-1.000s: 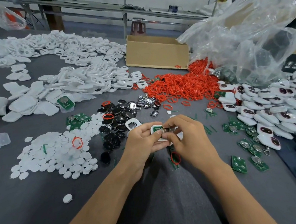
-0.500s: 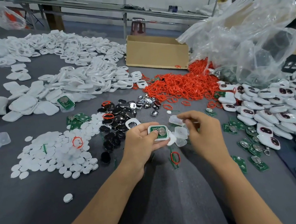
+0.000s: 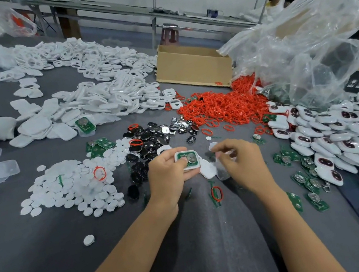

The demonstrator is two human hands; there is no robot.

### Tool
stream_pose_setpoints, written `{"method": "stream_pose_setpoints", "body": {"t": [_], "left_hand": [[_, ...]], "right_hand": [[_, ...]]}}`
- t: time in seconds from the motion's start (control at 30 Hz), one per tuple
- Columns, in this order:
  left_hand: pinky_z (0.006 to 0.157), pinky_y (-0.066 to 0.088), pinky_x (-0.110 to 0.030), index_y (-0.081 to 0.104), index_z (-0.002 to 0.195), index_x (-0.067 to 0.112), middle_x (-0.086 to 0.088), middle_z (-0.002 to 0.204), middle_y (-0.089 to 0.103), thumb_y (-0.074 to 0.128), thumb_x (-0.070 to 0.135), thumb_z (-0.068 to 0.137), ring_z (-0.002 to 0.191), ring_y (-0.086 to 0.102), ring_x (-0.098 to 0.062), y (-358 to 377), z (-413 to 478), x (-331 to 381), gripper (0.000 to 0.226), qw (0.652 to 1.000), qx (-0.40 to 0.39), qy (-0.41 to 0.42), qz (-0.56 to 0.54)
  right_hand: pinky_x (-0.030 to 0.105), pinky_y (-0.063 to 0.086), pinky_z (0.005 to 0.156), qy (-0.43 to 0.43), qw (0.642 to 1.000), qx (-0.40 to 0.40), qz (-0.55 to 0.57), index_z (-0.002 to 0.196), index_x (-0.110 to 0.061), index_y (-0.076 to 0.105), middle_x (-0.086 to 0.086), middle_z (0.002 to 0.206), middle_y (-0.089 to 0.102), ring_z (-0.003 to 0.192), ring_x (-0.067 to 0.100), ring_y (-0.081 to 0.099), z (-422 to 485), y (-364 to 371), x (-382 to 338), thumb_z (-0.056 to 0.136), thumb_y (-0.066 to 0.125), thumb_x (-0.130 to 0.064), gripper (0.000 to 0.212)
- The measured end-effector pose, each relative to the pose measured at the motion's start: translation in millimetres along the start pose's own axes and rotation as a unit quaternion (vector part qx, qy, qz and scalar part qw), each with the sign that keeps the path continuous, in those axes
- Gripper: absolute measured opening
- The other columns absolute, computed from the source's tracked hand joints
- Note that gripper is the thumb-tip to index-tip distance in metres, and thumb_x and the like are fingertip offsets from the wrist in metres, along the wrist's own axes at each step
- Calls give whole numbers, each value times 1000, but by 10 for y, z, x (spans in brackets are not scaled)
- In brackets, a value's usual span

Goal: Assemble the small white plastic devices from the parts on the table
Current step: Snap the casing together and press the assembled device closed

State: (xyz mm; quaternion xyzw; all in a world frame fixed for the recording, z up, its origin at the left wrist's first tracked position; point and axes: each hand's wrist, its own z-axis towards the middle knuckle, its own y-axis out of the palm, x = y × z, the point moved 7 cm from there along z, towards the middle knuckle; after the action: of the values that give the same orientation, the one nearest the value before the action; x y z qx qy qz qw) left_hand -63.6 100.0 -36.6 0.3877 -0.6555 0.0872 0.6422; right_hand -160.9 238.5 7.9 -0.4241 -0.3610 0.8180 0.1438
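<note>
My left hand (image 3: pixel 168 174) grips a white shell half (image 3: pixel 186 160) with a green circuit board and a coin cell seated in it, thumb on the board. My right hand (image 3: pixel 238 162) is just to its right, fingertips curled on a small clear plastic piece (image 3: pixel 222 171) on the grey table (image 3: pixel 213 247). A white cover (image 3: pixel 207 168) lies between the hands. A red ring (image 3: pixel 217 193) lies on green slivers in front of them.
White shell halves (image 3: pixel 103 100) are heaped far left, white discs (image 3: pixel 74 186) left, black button pads (image 3: pixel 149 140) ahead, red rings (image 3: pixel 223 106) beyond. Finished devices (image 3: pixel 349 138) and green boards (image 3: pixel 305 173) lie right. A cardboard box (image 3: pixel 194 68) and plastic bag (image 3: pixel 305 47) stand behind.
My right hand has left the shell and moved right to the clear pieces on the table. My left hand keeps the shell, its board now uncovered.
</note>
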Motion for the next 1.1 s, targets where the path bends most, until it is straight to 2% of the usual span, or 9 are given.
{"method": "stream_pose_setpoints", "body": {"t": [0.07,0.17,0.27,0.4,0.5,0.67,0.77,0.9,1.1], "left_hand": [[60,57,-23,66,89,6,-15,89,71,50,-12,90,82,72,-26,-87,39,50,25,999,38,21,-23],[60,57,-22,66,94,6,-15,91,71,49,-12,91,82,72,-27,-153,67,75,24,997,61,31,-45],[62,58,-24,66,98,3,-16,93,71,49,-12,91,84,72,-27,-133,60,61,23,997,57,29,-39],[62,58,-23,66,99,4,-15,92,72,49,-11,91,84,72,-27,-130,54,59,23,997,56,28,-37],[61,58,-23,66,101,2,-14,92,72,50,-11,91,83,73,-25,-145,53,63,23,997,59,30,-34],[60,57,-22,66,103,1,-12,89,72,50,-11,91,78,73,-21,-141,61,64,23,997,63,30,-36],[60,57,-22,66,104,1,-10,87,72,50,-10,92,76,73,-19,-137,68,49,23,998,59,27,-27],[62,58,-23,67,102,5,-11,90,73,50,-9,92,81,73,-21,-143,63,32,23,998,54,28,-16],[62,57,-22,67,97,8,-11,91,73,52,-8,92,80,74,-20,-120,59,19,23,999,44,27,-2]], "right_hand": [[19,35,75,-22,998,-53,-25,90,-26,73,-18,88,66,89,8,55,-47,126,-54,78,73,-24,12],[24,29,77,-38,989,-96,-109,96,-22,70,-4,98,63,94,17,45,-84,247,-50,72,79,-41,32],[21,27,75,-35,991,-89,-95,100,-18,70,-1,101,64,95,18,44,-83,226,-62,73,80,-36,34],[25,34,82,-54,989,-91,-99,105,-17,68,-1,104,66,103,21,48,-111,225,-129,74,77,-29,34],[28,37,80,-72,988,-63,-121,104,-20,70,-3,102,69,101,20,52,-128,187,-181,74,75,-30,32],[6,33,78,-91,996,11,6,94,-19,69,-14,94,63,92,10,55,-124,33,-254,70,79,-22,26],[3,34,76,-101,993,42,46,100,-20,69,-17,90,61,84,2,54,-142,-23,-307,68,75,-25,33],[8,40,74,-128,988,27,88,114,-24,65,-18,91,63,77,-1,55,-171,-15,-381,75,71,-22,39],[21,46,72,-137,987,39,75,103,-23,69,-11,102,60,77,6,56,-160,-39,-348,84,64,-23,19]]}}
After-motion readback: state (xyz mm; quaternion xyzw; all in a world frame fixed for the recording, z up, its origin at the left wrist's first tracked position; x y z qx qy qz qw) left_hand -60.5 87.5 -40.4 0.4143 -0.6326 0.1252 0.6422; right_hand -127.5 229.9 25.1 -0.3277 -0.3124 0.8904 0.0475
